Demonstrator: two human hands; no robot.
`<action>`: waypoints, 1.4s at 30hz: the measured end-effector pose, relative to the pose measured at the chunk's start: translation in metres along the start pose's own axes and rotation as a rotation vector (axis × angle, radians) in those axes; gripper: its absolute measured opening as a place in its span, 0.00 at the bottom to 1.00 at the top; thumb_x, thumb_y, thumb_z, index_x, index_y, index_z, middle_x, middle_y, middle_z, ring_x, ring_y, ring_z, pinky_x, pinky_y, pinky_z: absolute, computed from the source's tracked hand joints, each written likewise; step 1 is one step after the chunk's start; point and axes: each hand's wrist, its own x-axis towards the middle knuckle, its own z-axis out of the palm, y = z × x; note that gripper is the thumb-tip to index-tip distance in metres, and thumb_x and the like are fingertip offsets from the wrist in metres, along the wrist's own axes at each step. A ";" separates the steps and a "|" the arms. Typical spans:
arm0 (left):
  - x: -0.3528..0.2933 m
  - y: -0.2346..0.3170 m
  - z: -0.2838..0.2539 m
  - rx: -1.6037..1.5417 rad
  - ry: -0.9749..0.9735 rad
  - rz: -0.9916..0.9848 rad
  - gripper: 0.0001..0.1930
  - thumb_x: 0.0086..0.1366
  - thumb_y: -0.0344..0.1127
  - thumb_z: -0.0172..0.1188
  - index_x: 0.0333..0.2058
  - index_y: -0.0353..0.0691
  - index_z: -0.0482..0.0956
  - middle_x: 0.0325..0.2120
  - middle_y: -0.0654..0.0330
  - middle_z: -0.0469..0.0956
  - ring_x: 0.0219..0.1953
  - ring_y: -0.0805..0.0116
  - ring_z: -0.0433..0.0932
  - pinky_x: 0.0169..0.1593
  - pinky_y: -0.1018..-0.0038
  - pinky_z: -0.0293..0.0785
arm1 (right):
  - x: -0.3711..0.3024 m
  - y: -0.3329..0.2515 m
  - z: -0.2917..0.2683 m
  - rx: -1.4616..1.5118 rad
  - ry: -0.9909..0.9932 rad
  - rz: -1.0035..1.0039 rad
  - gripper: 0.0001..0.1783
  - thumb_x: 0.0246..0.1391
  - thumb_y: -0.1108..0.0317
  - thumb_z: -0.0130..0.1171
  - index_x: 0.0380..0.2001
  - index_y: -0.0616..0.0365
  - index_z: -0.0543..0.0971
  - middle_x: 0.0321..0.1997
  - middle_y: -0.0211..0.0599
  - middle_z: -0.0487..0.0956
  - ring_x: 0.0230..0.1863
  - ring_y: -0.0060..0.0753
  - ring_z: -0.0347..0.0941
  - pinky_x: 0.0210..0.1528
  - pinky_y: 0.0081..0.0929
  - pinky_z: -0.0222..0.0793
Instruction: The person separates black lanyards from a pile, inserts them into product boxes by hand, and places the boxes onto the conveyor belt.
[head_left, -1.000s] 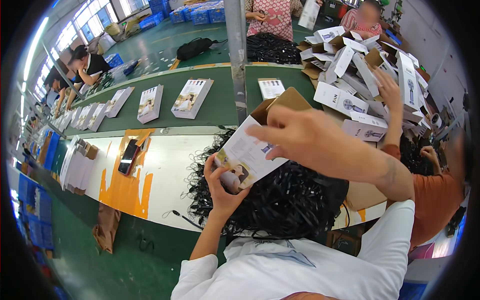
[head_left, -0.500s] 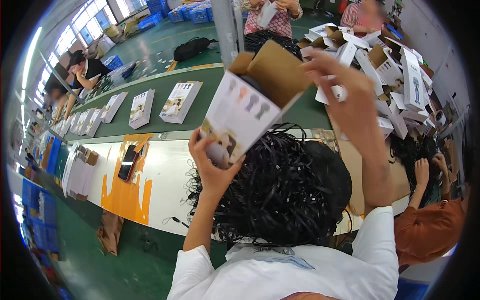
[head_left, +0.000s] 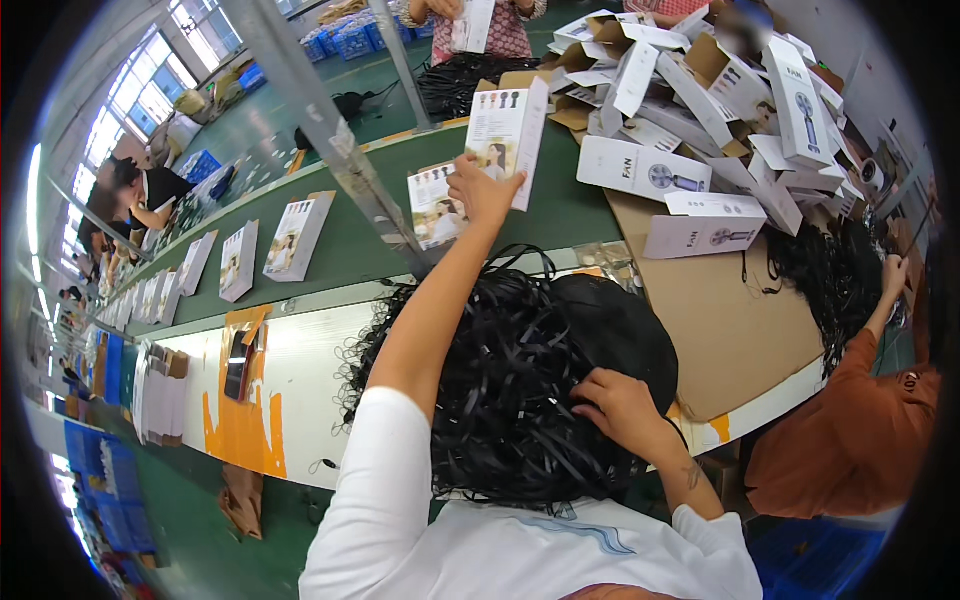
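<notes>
My left hand (head_left: 482,193) reaches out over the green belt, its thumb and fingers round the lower part of a white printed carton (head_left: 505,125). A brown flap shows at the carton's top. Another white carton (head_left: 432,200) lies just to the left, partly behind my forearm. My right hand (head_left: 632,415) rests low at the right side of a large heap of black straps (head_left: 500,390). Its fingers are curled and pinched among the straps; exactly what lies between them is hard to see. A rounded black piece (head_left: 622,335) bulges beside the heap.
A metal post (head_left: 335,130) rises close left of my reach. Cartons stand in a row along the belt (head_left: 350,245). Many cartons (head_left: 690,110) are piled at far right by a brown cardboard sheet (head_left: 725,330). A phone (head_left: 238,365) lies on orange tape. A co-worker (head_left: 850,430) sits at right.
My left hand has carried the carton forward to the belt, away from me. My right hand has dropped from beside the carton's flap into the strap heap. The whole view has shifted.
</notes>
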 end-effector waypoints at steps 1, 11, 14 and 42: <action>0.006 -0.004 0.011 0.081 0.024 -0.070 0.46 0.35 0.46 0.72 0.48 0.35 0.53 0.44 0.37 0.57 0.49 0.40 0.56 0.52 0.56 0.60 | -0.005 -0.002 -0.002 0.006 -0.003 0.006 0.10 0.40 0.71 0.62 0.30 0.57 0.78 0.31 0.36 0.74 0.31 0.42 0.72 0.32 0.31 0.69; 0.037 -0.052 0.054 0.281 -0.045 -0.232 0.53 0.38 0.49 0.70 0.56 0.33 0.46 0.53 0.33 0.48 0.58 0.40 0.47 0.56 0.51 0.57 | -0.020 0.004 -0.029 0.092 0.191 0.112 0.11 0.40 0.75 0.60 0.32 0.55 0.78 0.31 0.33 0.76 0.32 0.35 0.73 0.33 0.27 0.70; 0.046 -0.051 0.020 0.097 -0.220 0.019 0.51 0.40 0.49 0.67 0.57 0.33 0.48 0.54 0.32 0.51 0.59 0.40 0.47 0.60 0.55 0.49 | -0.003 0.012 -0.038 0.177 0.189 0.028 0.13 0.43 0.75 0.59 0.36 0.56 0.77 0.36 0.37 0.76 0.34 0.40 0.73 0.36 0.30 0.70; -0.130 0.198 -0.181 -0.160 -0.202 1.544 0.06 0.58 0.32 0.55 0.30 0.36 0.73 0.17 0.64 0.72 0.14 0.77 0.66 0.16 0.76 0.60 | 0.055 -0.021 -0.160 0.550 0.315 -0.340 0.57 0.21 0.29 0.63 0.51 0.63 0.66 0.34 0.26 0.69 0.30 0.21 0.60 0.34 0.18 0.57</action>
